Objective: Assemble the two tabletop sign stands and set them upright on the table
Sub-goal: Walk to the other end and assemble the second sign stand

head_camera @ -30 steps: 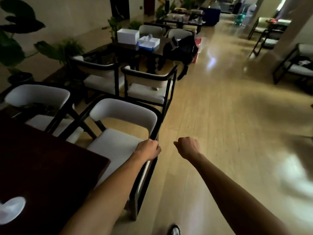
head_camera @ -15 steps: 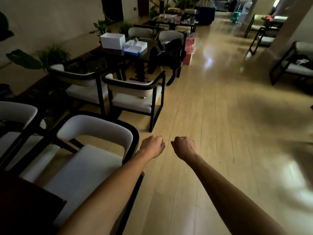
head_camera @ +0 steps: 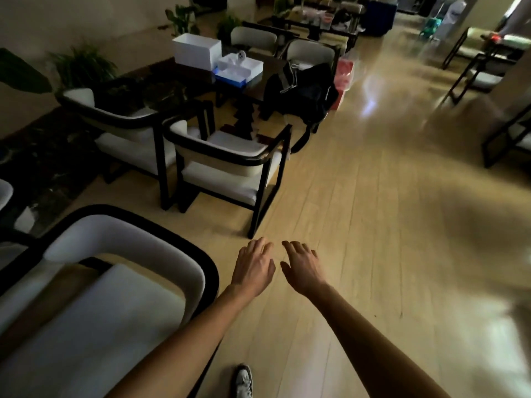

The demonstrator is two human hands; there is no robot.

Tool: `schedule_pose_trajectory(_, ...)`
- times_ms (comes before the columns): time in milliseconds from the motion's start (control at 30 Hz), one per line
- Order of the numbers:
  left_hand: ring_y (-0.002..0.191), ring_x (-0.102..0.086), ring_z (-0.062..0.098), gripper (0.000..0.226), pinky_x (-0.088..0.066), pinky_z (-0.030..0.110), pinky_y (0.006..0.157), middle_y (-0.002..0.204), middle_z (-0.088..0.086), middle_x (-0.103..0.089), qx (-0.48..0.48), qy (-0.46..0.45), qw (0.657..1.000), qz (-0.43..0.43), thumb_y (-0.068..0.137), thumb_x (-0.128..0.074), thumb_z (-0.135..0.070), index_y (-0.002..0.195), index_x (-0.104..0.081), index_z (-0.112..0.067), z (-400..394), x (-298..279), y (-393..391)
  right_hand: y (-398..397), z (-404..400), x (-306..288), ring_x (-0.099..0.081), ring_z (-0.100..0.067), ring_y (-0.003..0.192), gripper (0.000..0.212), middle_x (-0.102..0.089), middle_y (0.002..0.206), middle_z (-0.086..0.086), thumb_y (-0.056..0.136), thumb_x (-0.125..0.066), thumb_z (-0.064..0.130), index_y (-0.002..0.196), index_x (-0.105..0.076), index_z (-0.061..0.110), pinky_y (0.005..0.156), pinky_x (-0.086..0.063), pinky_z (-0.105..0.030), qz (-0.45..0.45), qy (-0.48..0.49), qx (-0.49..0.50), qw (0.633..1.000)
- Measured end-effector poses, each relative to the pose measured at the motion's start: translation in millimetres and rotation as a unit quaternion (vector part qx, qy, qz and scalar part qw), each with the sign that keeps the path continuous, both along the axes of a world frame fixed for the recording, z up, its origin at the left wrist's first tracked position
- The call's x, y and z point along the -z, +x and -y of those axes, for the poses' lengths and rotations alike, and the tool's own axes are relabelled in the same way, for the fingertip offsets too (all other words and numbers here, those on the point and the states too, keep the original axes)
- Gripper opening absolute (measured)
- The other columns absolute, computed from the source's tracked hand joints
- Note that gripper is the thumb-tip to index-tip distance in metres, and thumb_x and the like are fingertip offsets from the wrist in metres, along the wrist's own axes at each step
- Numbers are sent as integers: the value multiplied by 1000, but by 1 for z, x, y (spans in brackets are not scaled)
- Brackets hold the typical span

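Note:
My left hand [head_camera: 253, 267] and my right hand [head_camera: 301, 267] hang side by side over the wooden floor, both palm down with fingers spread and nothing in them. No sign stand parts can be made out near my hands. A dark table [head_camera: 198, 76] farther back carries a white box [head_camera: 196, 50] and a white and blue box [head_camera: 238, 68]; what they hold is too small to tell.
A white-cushioned chair with a black frame [head_camera: 115, 271] stands close at my lower left. Two similar chairs [head_camera: 227, 165] stand ahead on the left. A black bag [head_camera: 304, 90] hangs by the table. Open wooden floor [head_camera: 373, 211] stretches to the right. My shoe [head_camera: 243, 382] shows at the bottom.
Both fists have opened into spread fingers. My left hand let go of the chair back a second ago. The view has moved forward past the dark table and the near chair.

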State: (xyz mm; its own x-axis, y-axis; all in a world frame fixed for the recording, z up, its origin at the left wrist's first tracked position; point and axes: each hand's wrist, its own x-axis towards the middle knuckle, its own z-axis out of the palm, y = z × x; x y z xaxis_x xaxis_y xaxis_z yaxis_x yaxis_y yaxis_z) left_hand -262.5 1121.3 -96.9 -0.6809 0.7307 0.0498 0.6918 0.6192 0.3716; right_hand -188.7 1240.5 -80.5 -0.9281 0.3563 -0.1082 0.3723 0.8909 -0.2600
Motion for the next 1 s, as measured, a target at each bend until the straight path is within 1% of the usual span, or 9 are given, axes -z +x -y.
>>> schedule_pose_trajectory(100,132,-36,21,42,-34,37,107,145,6,-39,-7,-13,1000,1,95,-37,-26,136,-37,-16,-24,6,-41,-44,-23,3,-38,-27,132,52,-41,145,-9,93,-49,30,140,-33,17,108,-33,-42,19,-1,-13,1000)
schedule_pose_trajectory(233,132,-36,21,39,-34,37,106,146,6,-39,-22,-17,1000,7,96,-38,-24,134,-39,-16,-49,12,-91,-98,-48,8,-42,-25,127,42,-49,139,-7,93,-47,29,134,-44,17,105,-35,-39,34,-8,-31,999)
schedule_pose_trajectory(367,129,-40,20,38,-34,36,106,142,6,-44,-47,-30,998,22,96,-38,-23,132,-42,-15,-70,25,-147,-161,-76,21,-47,-24,121,35,-55,132,-5,93,-48,27,126,-53,17,99,-38,-38,44,-21,-50,998)
schedule_pose_trajectory(567,121,-48,18,36,-37,34,102,130,2,-57,-110,-49,992,44,93,-37,-23,127,-50,-17,-99,47,-237,-269,-116,45,-47,-26,120,33,-57,129,-5,90,-48,27,122,-55,20,98,-39,-38,76,-27,-116,990)
schedule_pose_trajectory(633,117,-51,20,34,-39,34,100,126,4,-60,-145,-57,986,55,93,-37,-22,123,-52,-16,-107,51,-273,-315,-127,51,-48,-25,119,30,-58,126,-2,89,-48,26,117,-58,23,97,-40,-37,77,-34,-151,985)
schedule_pose_trajectory(700,115,-53,21,33,-40,35,98,124,6,-62,-185,-77,978,61,93,-37,-20,121,-54,-14,-112,52,-308,-359,-134,52,-50,-25,118,28,-59,123,-3,90,-47,25,115,-59,22,96,-42,-37,82,-41,-190,978)
schedule_pose_trajectory(800,111,-56,21,32,-42,34,95,119,6,-64,-250,-96,961,66,93,-39,-20,120,-56,-14,-114,52,-351,-418,-138,51,-51,-26,118,33,-58,127,-6,90,-48,23,121,-56,18,98,-44,-37,98,-46,-236,966)
schedule_pose_trajectory(900,105,-59,19,28,-45,33,92,114,5,-67,-289,-102,948,78,94,-42,-22,116,-57,-15,-108,50,-388,-470,-133,48,-50,-25,120,35,-55,132,-5,90,-48,21,125,-54,18,99,-45,-38,101,-55,-279,953)
schedule_pose_trajectory(1000,103,-58,20,26,-45,33,90,111,5,-67,-333,-108,933,85,94,-42,-22,116,-55,-16,-96,49,-420,-516,-120,48,-47,-23,123,36,-52,135,-3,92,-46,21,128,-50,20,101,-42,-38,110,-54,-323,938)
